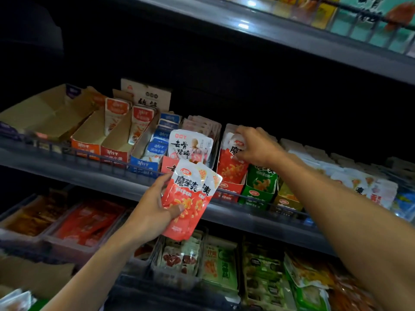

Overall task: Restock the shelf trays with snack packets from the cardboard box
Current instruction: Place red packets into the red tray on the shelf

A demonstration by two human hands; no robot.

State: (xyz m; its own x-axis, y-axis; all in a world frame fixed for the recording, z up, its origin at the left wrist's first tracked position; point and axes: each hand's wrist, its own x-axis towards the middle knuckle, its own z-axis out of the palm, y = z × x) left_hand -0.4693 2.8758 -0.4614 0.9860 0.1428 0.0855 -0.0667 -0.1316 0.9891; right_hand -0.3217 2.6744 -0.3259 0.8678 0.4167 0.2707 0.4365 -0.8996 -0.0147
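Note:
My left hand [155, 209] grips a small stack of red-and-white snack packets [190, 198] in front of the middle shelf's edge. My right hand [256, 147] reaches into the red cardboard shelf tray [229, 189] and pinches the top of a matching red-and-white packet [231, 162] standing in it. A corner of a brown cardboard box [33, 277] shows at the bottom left.
Left of the red tray stand a white packet tray [190, 149], a blue tray [143, 164] and two nearly bare orange and red trays [96, 142]. A green tray [258, 187] sits to the right. A wire rail [89, 151] fronts the shelf. Shelves above and below hold more packets.

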